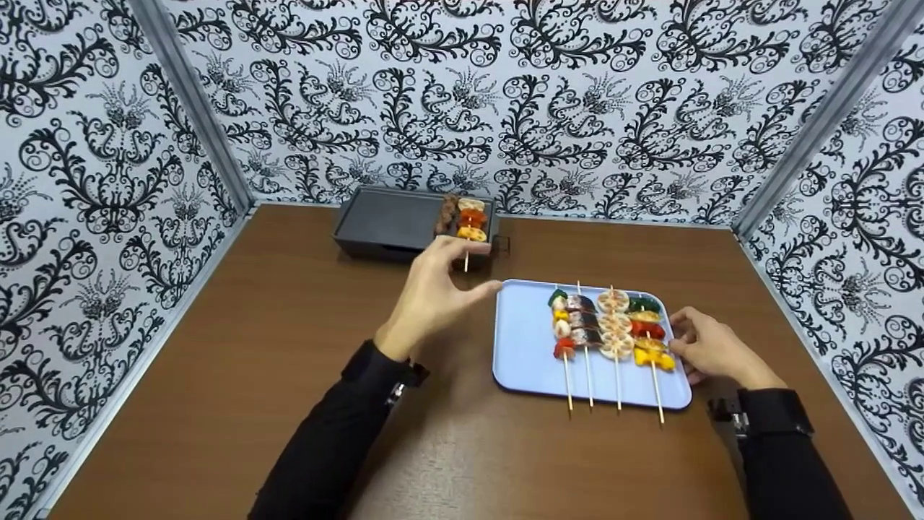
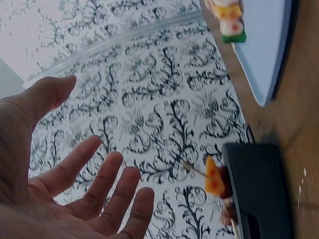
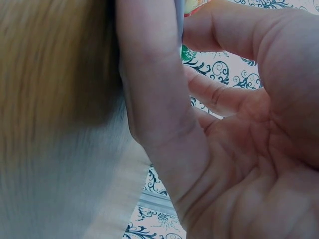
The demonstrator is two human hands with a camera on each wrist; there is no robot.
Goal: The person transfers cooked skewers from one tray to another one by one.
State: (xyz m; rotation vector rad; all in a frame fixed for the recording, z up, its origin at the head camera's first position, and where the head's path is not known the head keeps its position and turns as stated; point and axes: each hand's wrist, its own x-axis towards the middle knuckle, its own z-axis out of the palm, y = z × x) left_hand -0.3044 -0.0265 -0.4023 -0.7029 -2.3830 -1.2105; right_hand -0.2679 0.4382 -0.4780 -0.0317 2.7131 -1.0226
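My left hand (image 1: 434,289) hovers between the grill and the tray, fingers spread and thumb apart, holding nothing. Just beyond its fingertips, two skewers lie on the right end of a dark tabletop grill (image 1: 386,215): a brown meat skewer (image 1: 447,214) and a vegetable skewer (image 1: 473,217) whose stick juts over the front. My right hand (image 1: 715,348) grips the right edge of a light-blue tray (image 1: 523,336), thumb at the rim and fingers lower down. Several skewers lie side by side on the tray, including a lotus-root skewer (image 1: 613,323), a fish-like skewer (image 1: 583,319) and a pepper skewer (image 1: 647,332).
Everything stands on a brown wooden table (image 1: 289,325). Patterned wall panels (image 1: 548,108) with grey metal posts enclose its back and sides. A small wire handle (image 1: 504,245) sticks out at the grill's right end.
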